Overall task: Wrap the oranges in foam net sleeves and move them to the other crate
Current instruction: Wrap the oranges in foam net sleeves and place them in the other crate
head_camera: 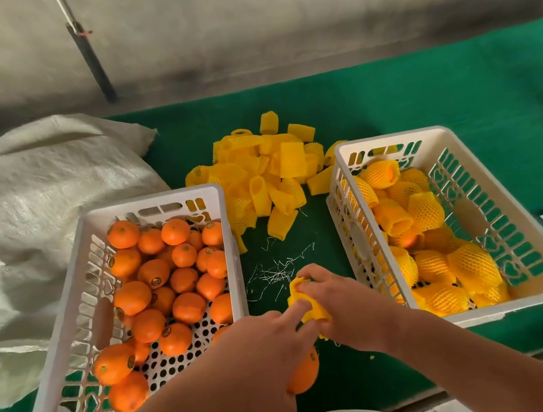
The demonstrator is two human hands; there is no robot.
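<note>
A white crate on the left holds several bare oranges. A second white crate on the right holds several oranges wrapped in yellow foam net. Between the crates my right hand grips a yellow foam net sleeve. My left hand holds an orange in its palm while its fingers pinch the sleeve's edge. The orange sits below the sleeve, mostly hidden by my left hand.
A pile of loose yellow foam sleeves lies behind the gap between the crates. A crumpled white sack fills the left of the green cloth. White foam shreds litter the cloth. A dark pole leans at the back.
</note>
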